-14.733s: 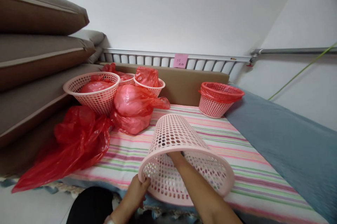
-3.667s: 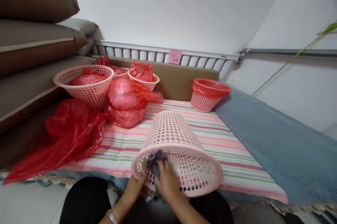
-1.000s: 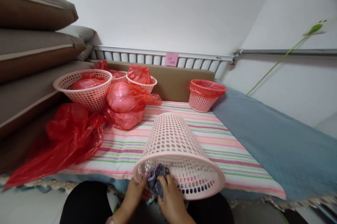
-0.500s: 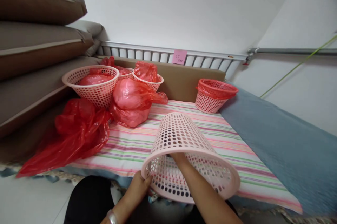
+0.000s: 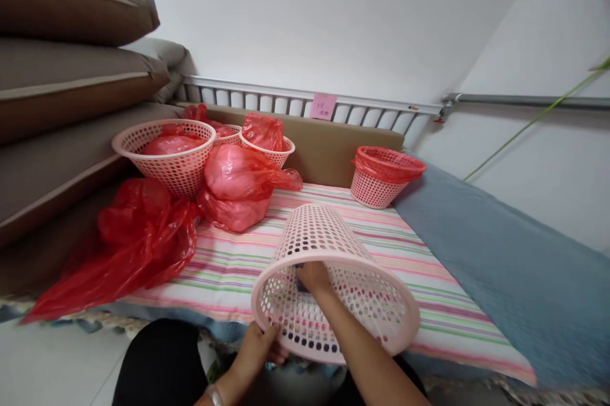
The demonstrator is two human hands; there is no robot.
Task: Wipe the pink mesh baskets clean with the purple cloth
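Observation:
A pale pink perforated plastic basket (image 5: 314,231) lies tipped on its side at the front of the striped cloth, its mouth facing me. My left hand (image 5: 260,347) grips the lower left of its rim, thumb outside and fingers partly hidden beneath. Inside the basket, my right hand (image 5: 314,276) is closed on a small dark piece (image 5: 300,280), perhaps cloth, pressed near the upper left wall. Only a little of that dark piece shows, so its kind is unclear.
Pink baskets (image 5: 190,168) with red plastic bags stand back left, beside stuffed red bags (image 5: 238,187) and a loose red bag (image 5: 143,234). A red-lined basket (image 5: 376,190) stands back right. Cushions (image 5: 76,69) are stacked left; a radiator (image 5: 281,101) runs behind.
My right hand has drawn back toward the basket's mouth, so the hand and dark piece now show. The basket has shifted slightly left, with my left hand still at its rim.

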